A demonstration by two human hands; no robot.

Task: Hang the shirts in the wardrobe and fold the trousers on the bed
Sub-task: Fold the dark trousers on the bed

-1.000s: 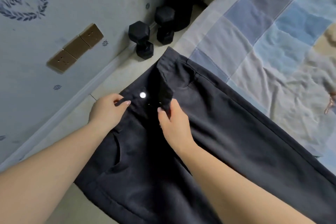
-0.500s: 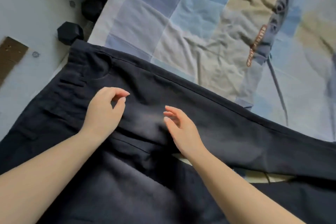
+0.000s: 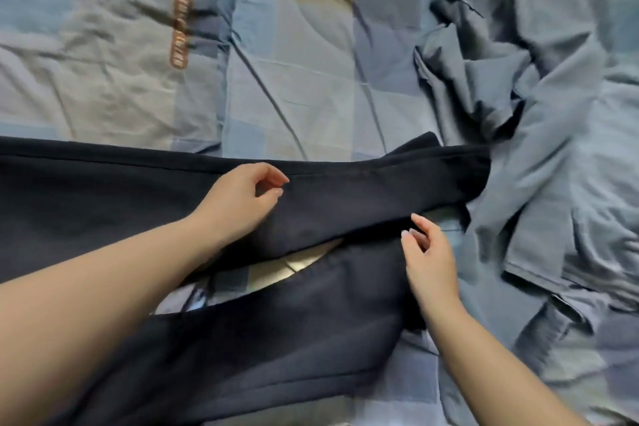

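I see the dark trousers point(image 3: 345, 197) spread across the patchwork bed cover point(image 3: 311, 79), their two legs running from left to right and parted, so a sliver of the cover shows between them. The far leg ends beside a rumpled grey garment point(image 3: 518, 97), and its hem seems to touch that cloth. My left hand point(image 3: 242, 201) hovers low over the far leg, fingers loosely curled, thumb and forefinger apart and gripping nothing. My right hand point(image 3: 428, 259) sits at the near edge of that same leg, fingers bent and relaxed, also holding nothing, though its tips look close to the fabric.

I judge the fold is only starting: the legs need to be laid one on the other first. The risk I see is at the hem end. If I drag the far leg toward me, it may catch the grey garment and pull it along, or bunch up where the two meet. The legs are also skewed, so stacking them carelessly would leave twisted seams and a crooked fold. A one-handed lift would let the loose end droop.
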